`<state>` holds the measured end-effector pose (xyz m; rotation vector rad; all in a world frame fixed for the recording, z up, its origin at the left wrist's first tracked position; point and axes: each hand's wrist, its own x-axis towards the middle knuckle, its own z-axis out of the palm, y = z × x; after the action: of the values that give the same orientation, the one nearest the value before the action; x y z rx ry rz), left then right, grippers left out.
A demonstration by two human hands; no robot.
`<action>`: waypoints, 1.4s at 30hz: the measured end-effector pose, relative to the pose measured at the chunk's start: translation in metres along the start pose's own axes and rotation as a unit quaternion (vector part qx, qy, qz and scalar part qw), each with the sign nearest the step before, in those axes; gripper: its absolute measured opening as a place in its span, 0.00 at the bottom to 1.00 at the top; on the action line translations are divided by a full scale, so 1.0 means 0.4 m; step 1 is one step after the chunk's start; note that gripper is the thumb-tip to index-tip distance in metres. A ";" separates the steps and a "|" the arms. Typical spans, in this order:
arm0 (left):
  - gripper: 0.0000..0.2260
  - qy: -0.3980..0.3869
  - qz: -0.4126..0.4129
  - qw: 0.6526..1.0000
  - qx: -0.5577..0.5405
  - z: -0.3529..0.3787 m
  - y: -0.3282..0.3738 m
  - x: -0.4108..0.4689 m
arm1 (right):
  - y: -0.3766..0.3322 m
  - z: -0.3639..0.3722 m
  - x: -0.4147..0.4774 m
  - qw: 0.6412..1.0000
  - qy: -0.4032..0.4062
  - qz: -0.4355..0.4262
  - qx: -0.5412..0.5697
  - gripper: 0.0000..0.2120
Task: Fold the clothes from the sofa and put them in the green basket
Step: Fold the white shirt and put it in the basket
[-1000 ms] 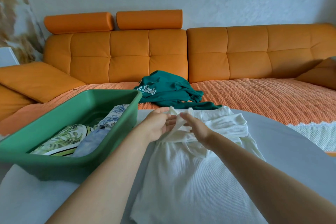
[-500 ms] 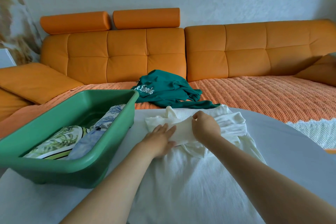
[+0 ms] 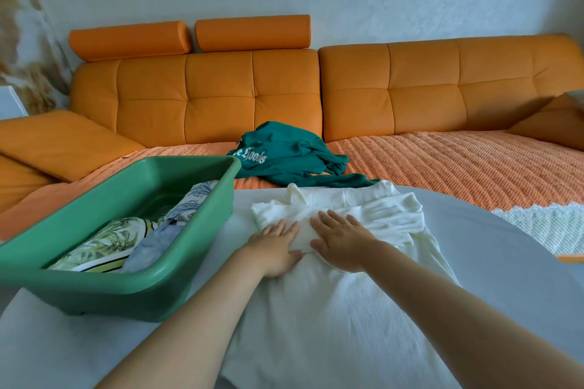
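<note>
Pressing left hand (image 3: pixel 277 246) and right hand (image 3: pixel 342 242), both spread flat, onto white garment (image 3: pixel 316 325) just beside green basket (image 3: pixel 94 294)

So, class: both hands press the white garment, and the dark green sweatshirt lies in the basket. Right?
No: the head view shows the dark green sweatshirt on the sofa, not in the basket. Left hand and right hand do press the white garment.

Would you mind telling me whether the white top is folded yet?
Partly: white top, upper part folded in under left hand and right hand, body spread flat.
</note>
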<state>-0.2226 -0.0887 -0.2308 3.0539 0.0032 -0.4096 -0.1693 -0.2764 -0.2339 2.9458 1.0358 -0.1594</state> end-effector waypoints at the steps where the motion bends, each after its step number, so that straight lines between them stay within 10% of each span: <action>1: 0.32 0.007 0.002 1.000 0.002 -0.004 -0.001 -0.009 | -0.001 -0.004 -0.008 1.000 0.005 0.001 0.007 0.30; 6: 0.34 0.043 0.020 0.999 -0.027 -0.004 0.004 -0.064 | 0.021 -0.006 -0.073 0.997 0.080 -0.011 -0.006 0.30; 13: 0.41 -0.032 0.012 0.998 -0.059 0.007 0.012 -0.118 | 0.082 -0.017 -0.169 1.000 -0.021 0.011 0.021 0.33; 18: 0.21 0.034 0.000 0.989 -0.142 -0.026 0.024 -0.121 | 0.081 -0.051 -0.189 0.998 0.003 0.028 0.051 0.23; 23: 0.20 0.154 -0.169 0.961 -0.153 -0.028 0.024 -0.086 | 0.028 -0.053 -0.138 0.989 0.143 0.021 0.014 0.20; 29: 0.29 0.106 -0.296 0.949 0.011 0.003 0.009 -0.027 | 0.011 0.007 -0.069 0.998 0.050 -0.005 -0.024 0.24; 35: 0.22 0.129 -0.292 0.931 -0.180 -0.017 0.010 0.031 | 0.000 0.040 -0.030 0.999 0.051 -0.003 -0.016 0.25; 42: 0.20 0.245 -0.205 0.800 -0.507 -0.058 -0.014 0.026 | -0.044 0.045 -0.023 0.990 0.120 -0.048 0.051 0.23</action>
<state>-0.2067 -0.0817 -0.2115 1.9595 0.6753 0.3171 -0.1891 -0.2693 -0.2504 3.0659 1.2317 0.1496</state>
